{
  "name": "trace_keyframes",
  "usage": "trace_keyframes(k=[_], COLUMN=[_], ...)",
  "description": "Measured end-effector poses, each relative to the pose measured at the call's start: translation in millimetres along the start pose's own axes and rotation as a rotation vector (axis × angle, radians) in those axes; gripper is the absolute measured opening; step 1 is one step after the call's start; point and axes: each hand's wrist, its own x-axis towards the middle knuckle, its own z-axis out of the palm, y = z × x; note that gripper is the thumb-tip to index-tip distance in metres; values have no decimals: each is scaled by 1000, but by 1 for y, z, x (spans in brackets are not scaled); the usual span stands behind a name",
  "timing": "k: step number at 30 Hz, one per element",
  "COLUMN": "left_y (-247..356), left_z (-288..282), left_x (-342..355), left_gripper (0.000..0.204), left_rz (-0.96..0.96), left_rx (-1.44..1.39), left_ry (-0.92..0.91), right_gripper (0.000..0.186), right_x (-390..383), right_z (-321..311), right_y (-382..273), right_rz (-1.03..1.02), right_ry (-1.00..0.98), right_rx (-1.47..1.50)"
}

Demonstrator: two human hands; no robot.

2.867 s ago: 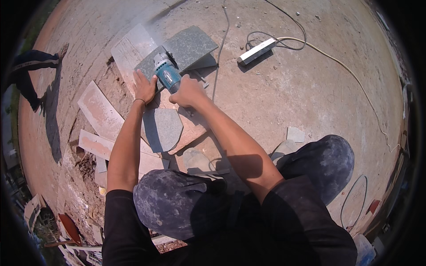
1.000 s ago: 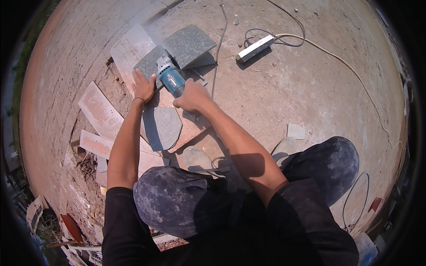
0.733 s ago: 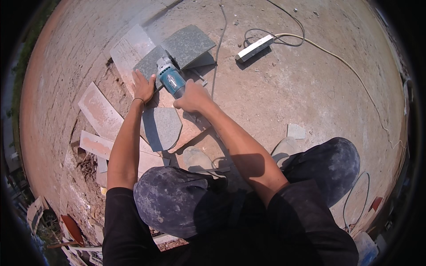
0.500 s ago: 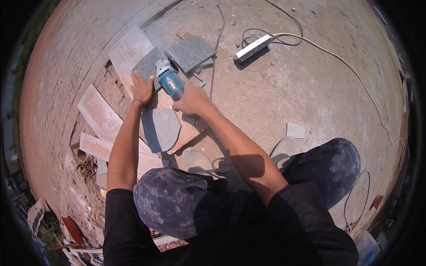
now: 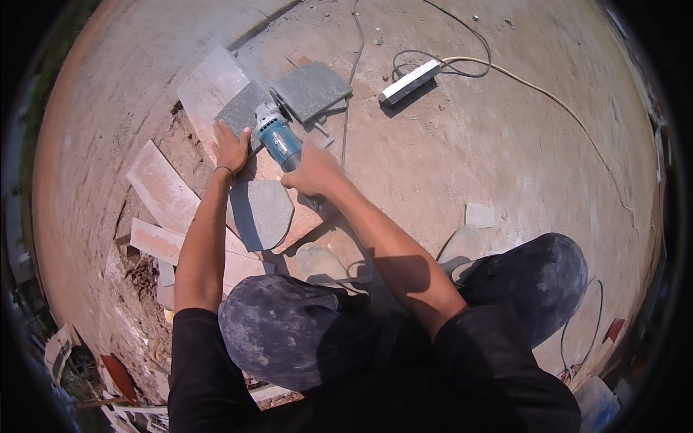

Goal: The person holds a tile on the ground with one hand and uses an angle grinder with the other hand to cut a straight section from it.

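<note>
My right hand [image 5: 315, 169] is closed around the handle of a teal angle grinder [image 5: 279, 143], whose metal head and disc sit at the cut edge of a dark green-grey stone slab piece [image 5: 242, 105]. My left hand [image 5: 231, 148] presses on that piece with fingers spread. A second slab piece [image 5: 310, 89] lies to the right of the disc, separated by a gap. Pale dust hangs above the cut. Beneath are a pale board [image 5: 206, 83] and a metal bar [image 5: 322, 130]; a grey cut stone piece [image 5: 261, 215] lies below my wrists.
A white power strip [image 5: 409, 81] with looped cables is at upper right. Pale offcuts [image 5: 162, 184] are strewn at left beside broken ground. My dusty knees fill the lower view. A small pale tile [image 5: 480, 215] lies right, debris [image 5: 119, 375] lower left.
The slab has parted in two, its right piece shifted down, exposing a reddish piece behind it. The grinder moved slightly down in view. A person's legs, earlier at far left, are gone from view.
</note>
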Motion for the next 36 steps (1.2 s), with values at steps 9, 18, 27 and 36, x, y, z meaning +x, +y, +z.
trace_keyframes(k=[9,18,27,36], left_y=[67,154,80,53], left_z=[-18,-19,-36,-44], left_x=[-27,-12,-29,-55], left_gripper=[86,136,129,127], left_rz=[-260,-554,267,119], left_rx=[87,-43,248,64], left_ry=[145,-39,-208,-98], right_gripper=[65,50,47,52], right_x=[-1,0,-4,-18], right_z=[-60,-99,-109,-119], right_y=[26,59,78,67], right_rz=[9,25,4,5], right_ry=[142,269,299,249], right_rx=[136,294,372,402])
